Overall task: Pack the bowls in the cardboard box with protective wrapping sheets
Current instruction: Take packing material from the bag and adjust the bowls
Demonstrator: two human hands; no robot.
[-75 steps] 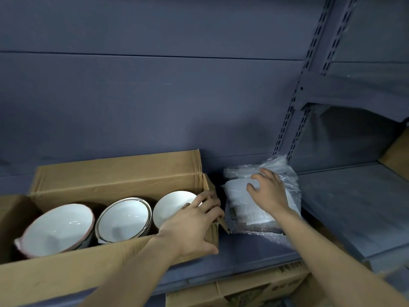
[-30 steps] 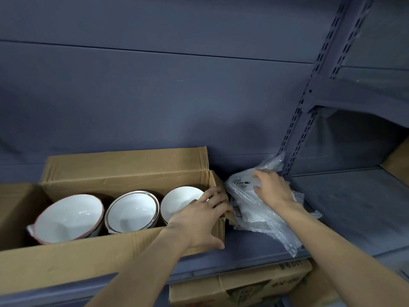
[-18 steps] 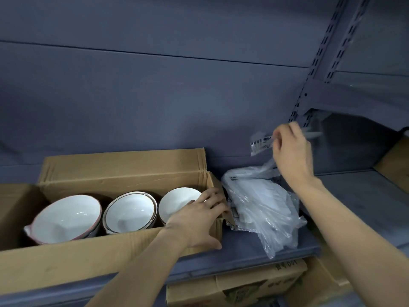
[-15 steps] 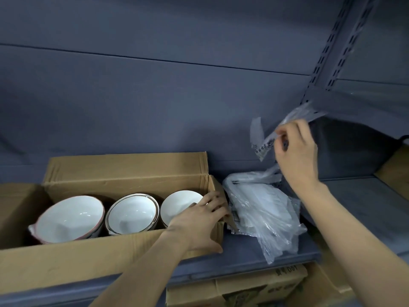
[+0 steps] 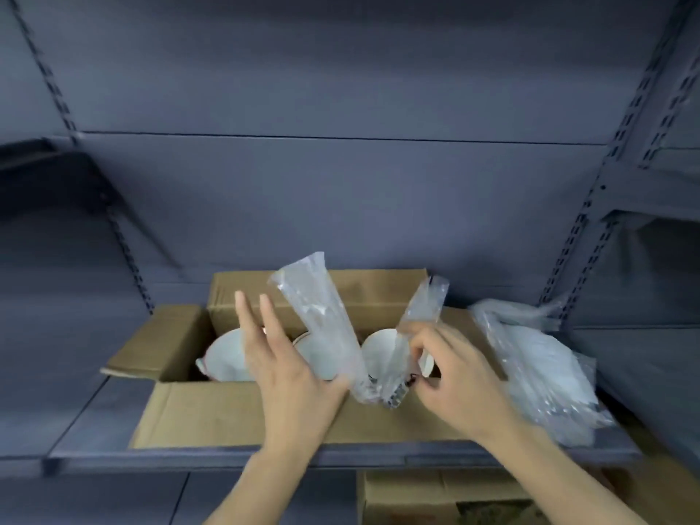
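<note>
Both hands over the open brown cardboard box point(image 5: 242, 411) on the grey metal shelf point(image 5: 94, 422), holding one clear plastic wrapping sheet point(image 5: 325, 327) between them, bent into a V. Left hand point(image 5: 288, 377): thumb clamps the sheet near its bottom fold, other fingers straight and apart; right hand point(image 5: 454, 377): fingers curled, pinching the sheet's right part. Three white ceramic bowls point(image 5: 227, 358) sit in a row inside the box, partly hidden; bag of spare plastic sheets point(image 5: 538, 373) lies just right of the box.

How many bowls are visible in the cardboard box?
3: left white bowl, middle white bowl behind the left hand, right white bowl behind clear plastic. Others may be hidden.
</note>
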